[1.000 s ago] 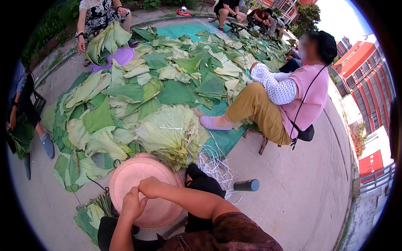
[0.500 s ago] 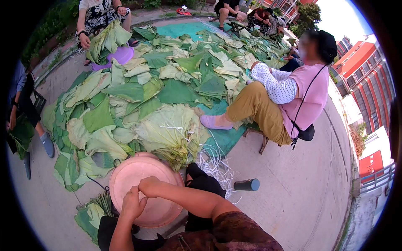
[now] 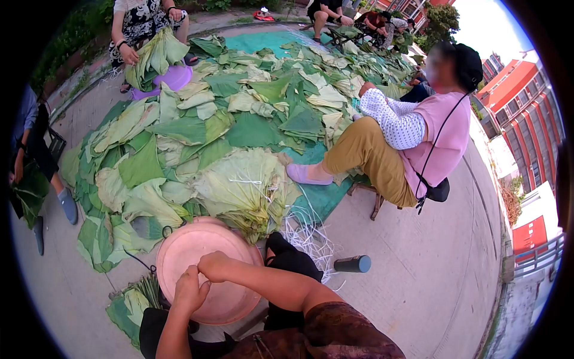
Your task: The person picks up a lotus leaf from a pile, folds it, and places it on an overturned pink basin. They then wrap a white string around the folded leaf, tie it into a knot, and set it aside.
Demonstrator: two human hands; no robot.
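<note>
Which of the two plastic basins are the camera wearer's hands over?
The pink basin, directly under the left hand and right hand; the purple basin lies far off across the lotus leaves, beside another person.

Pink basin (image 3: pixel 192 246): smooth matt plastic. Leaves (image 3: pixel 239 185): veined, matt. Ground (image 3: pixel 418 263): rough concrete.

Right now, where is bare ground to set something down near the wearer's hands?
Bare concrete lies right of the dark bottle and left of the pink basin. Crowded: leaf pile and white strings ahead.
</note>
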